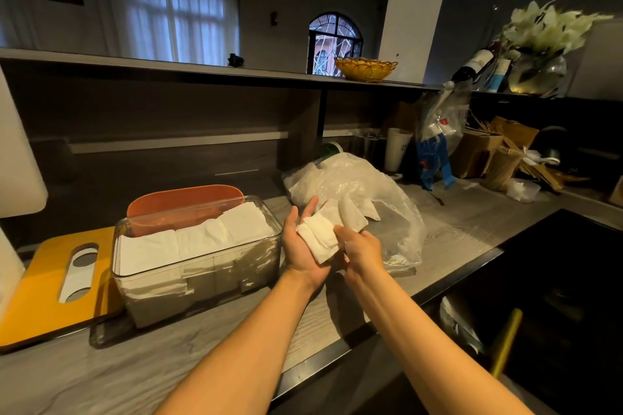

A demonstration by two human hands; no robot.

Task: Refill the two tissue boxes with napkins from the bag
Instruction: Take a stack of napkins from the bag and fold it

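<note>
White napkins (320, 239) lie lengthwise across both hands, pointing bagward.

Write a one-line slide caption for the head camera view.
Both hands, left hand and right hand, hold folded napkins between the clear tissue box and the plastic bag.

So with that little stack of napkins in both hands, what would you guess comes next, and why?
Probably carrying the napkins left and laying them into the clear box. The left hand cradles the stack, the right hand pinches its edge, and both are between the plastic bag and the box, which is open-topped and already holds rows of napkins.
</note>
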